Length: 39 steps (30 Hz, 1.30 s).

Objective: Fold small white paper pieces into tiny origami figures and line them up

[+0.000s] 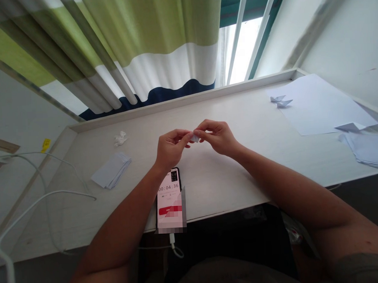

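A small folded piece of white paper (195,138) is pinched between my two hands, above the middle of the white desk (228,173). My left hand (173,147) grips its left side with thumb and fingers. On the other side, my right hand (217,136) holds it between thumb and forefinger. Most of the paper is covered by the fingers, so its full shape cannot be made out. Just below my left wrist lies a phone (169,198) with a timer reading 00:04:36 on its screen.
Left on the desk are a stack of paper slips (111,170) and a crumpled paper (120,138). At right, folded paper pieces (281,101) rest on a large white sheet (319,106), near more stacked paper (369,148). A white cable (38,206) loops at far left; a curtain (159,34) hangs behind.
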Each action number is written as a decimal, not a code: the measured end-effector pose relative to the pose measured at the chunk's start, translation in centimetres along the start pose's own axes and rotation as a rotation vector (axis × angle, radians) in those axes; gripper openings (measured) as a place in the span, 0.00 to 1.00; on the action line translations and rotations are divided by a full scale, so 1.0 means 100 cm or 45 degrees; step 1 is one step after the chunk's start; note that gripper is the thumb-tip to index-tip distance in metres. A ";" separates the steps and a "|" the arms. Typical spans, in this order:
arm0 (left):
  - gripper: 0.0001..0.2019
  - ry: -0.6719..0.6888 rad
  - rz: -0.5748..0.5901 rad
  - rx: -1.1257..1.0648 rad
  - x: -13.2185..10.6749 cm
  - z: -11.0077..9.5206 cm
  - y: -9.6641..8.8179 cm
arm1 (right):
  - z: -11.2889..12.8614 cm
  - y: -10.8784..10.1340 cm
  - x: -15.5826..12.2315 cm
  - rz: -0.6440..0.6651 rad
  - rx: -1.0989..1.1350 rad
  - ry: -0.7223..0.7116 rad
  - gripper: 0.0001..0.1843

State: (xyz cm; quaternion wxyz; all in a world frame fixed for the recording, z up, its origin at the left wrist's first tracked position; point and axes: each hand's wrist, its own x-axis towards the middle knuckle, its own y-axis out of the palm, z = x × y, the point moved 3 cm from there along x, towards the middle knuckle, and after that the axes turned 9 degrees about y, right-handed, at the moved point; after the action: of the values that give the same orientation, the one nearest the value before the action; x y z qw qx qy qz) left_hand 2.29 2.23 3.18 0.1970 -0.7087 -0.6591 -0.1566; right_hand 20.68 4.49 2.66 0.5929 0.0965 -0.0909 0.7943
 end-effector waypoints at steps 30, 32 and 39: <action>0.05 -0.042 -0.060 -0.063 0.004 0.001 -0.004 | -0.004 -0.001 0.006 -0.078 0.157 0.015 0.15; 0.05 0.072 0.020 0.074 0.003 -0.002 -0.004 | -0.004 -0.001 0.005 -0.057 0.158 0.019 0.15; 0.10 0.127 0.143 0.247 0.001 -0.001 -0.005 | -0.003 -0.004 0.004 0.044 0.142 0.013 0.16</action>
State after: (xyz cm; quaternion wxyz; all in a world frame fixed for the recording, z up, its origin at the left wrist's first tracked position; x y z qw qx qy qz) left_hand 1.78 2.26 3.35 0.3057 -0.7134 -0.6199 -0.1158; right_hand 20.94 5.02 2.50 0.5732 0.1239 -0.0452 0.8087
